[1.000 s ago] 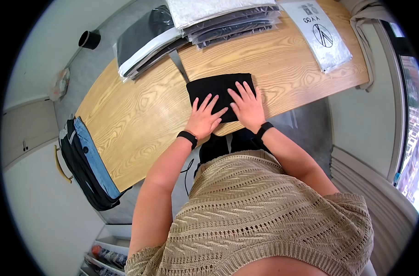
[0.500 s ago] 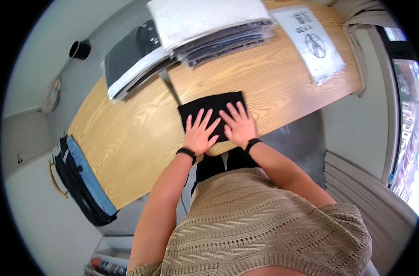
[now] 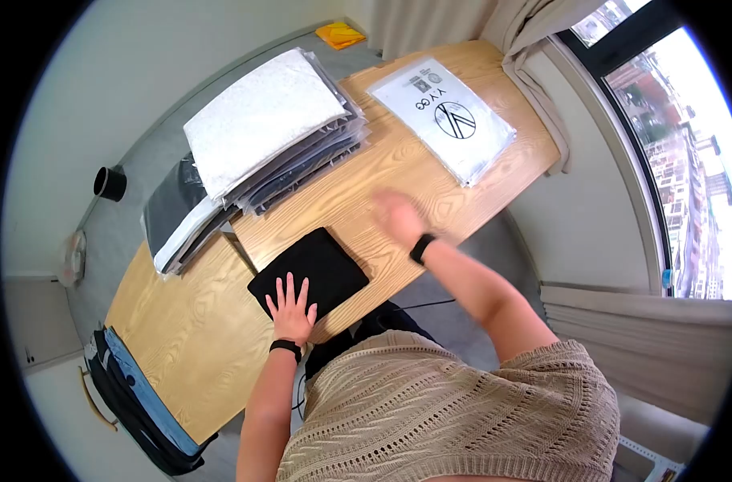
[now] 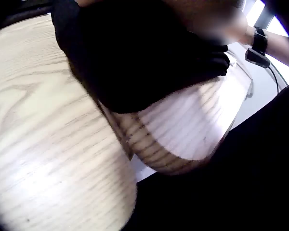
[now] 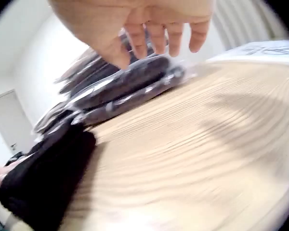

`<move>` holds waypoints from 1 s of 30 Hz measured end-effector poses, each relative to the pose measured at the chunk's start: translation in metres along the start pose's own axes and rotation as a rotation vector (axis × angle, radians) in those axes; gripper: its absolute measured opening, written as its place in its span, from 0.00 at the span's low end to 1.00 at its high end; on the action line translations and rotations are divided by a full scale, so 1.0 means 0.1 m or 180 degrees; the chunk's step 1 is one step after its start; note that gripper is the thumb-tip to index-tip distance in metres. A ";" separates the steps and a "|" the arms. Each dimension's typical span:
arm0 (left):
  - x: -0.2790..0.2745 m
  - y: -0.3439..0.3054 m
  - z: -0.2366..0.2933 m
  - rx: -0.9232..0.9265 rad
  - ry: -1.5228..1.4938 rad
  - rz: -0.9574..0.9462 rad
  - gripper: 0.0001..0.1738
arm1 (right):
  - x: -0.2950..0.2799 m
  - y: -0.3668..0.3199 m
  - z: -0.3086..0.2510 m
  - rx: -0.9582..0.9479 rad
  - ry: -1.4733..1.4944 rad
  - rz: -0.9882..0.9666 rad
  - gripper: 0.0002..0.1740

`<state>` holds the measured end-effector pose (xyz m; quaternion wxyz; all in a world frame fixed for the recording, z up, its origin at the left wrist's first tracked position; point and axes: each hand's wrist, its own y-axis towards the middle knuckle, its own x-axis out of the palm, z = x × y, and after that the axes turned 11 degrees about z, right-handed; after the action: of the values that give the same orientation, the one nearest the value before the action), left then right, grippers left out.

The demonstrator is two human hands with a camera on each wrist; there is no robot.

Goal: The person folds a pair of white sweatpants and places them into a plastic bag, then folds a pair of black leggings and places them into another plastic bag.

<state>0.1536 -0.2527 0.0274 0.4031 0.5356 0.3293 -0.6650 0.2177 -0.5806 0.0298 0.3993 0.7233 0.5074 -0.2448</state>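
Observation:
A folded black garment [image 3: 326,261] lies near the front edge of the wooden table. My left hand [image 3: 292,309] rests flat on its near left part, fingers spread. Over the bare wood to the right of the garment is my right hand [image 3: 398,218], blurred and holding nothing. In the right wrist view its fingers [image 5: 156,38] hang loosely above the tabletop. Beyond it lies a pile of clear plastic bags [image 3: 454,120] printed with a black circular logo. The left wrist view shows the black cloth [image 4: 135,53] close up.
Bagged clothes are stacked high [image 3: 261,120] at the back of the table, with a lower dark bagged pile [image 3: 177,209] beside them. Jeans and dark trousers [image 3: 137,386] hang over the left end. A curtain [image 3: 542,104] and window are at the right.
My right hand has lifted off the garment and moved away toward the printed plastic bags. The left hand stays on the cloth. The head view has turned to the right.

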 end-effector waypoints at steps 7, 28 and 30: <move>0.00 0.03 0.07 -0.0255 0.0116 -0.0024 0.35 | -0.45 0.80 1.54 0.1219 -0.2542 -0.0092 0.10; -0.05 0.05 0.09 -0.0236 0.0152 -0.0262 0.34 | -0.83 0.96 1.91 0.1475 -0.0250 0.1400 0.10; -0.05 0.04 0.09 -0.0227 0.0131 -0.0241 0.34 | -0.90 0.90 1.69 0.1248 -0.0116 0.1433 0.10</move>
<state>0.1538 -0.2609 0.0345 0.3897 0.5216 0.3811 -0.6564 0.2775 -0.7835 0.0326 0.3053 0.8765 0.2700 -0.2564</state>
